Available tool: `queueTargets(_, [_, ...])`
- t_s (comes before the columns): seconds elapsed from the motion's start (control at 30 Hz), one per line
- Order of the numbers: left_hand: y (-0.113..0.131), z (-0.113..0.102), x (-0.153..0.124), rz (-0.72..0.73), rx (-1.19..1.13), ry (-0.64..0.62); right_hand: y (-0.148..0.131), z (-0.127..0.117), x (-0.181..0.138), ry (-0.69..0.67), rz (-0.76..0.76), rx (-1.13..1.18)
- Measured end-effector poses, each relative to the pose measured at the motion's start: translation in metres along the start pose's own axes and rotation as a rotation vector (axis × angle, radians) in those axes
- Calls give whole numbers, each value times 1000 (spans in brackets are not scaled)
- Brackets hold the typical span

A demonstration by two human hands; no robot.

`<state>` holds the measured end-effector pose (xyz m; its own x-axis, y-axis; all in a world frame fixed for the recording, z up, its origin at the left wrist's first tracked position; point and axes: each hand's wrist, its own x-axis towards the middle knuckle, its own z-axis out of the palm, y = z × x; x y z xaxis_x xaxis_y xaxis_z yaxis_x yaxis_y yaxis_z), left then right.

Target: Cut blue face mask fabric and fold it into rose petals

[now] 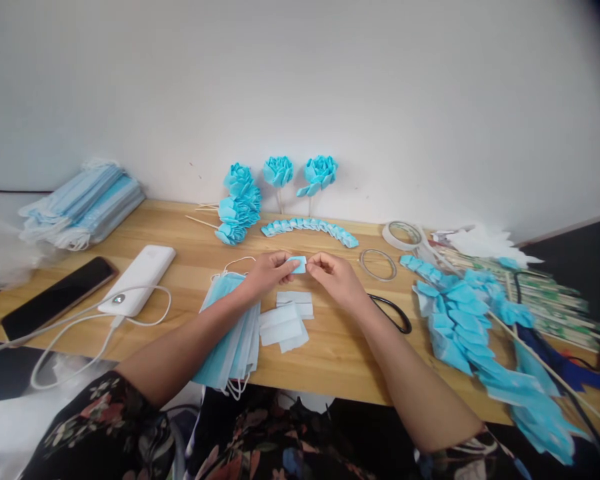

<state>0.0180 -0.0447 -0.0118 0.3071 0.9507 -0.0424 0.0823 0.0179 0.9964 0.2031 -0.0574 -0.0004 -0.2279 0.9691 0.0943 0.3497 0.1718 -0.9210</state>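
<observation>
Right now my left hand (269, 272) and my right hand (333, 275) pinch one little blue piece (298, 264) between them. It sits level, long side going left to right, just above the white pieces (286, 321) on the table (330, 347). Both hands are equally close.

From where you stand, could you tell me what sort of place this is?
It looks like a handicraft workspace, perhaps at home: a wooden table holds blue flowers on sticks, a stack of face masks and tape rolls, and the left hand and right hand pinch a small blue piece.
</observation>
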Motion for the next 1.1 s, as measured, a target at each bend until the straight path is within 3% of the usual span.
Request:
queueTargets(0.23, [0, 0, 0, 10, 5, -14, 1, 2, 0, -43, 42, 156])
queueTargets(1.1, [2, -4, 1, -29, 19, -44, 1, 4, -1, -73, 83, 195])
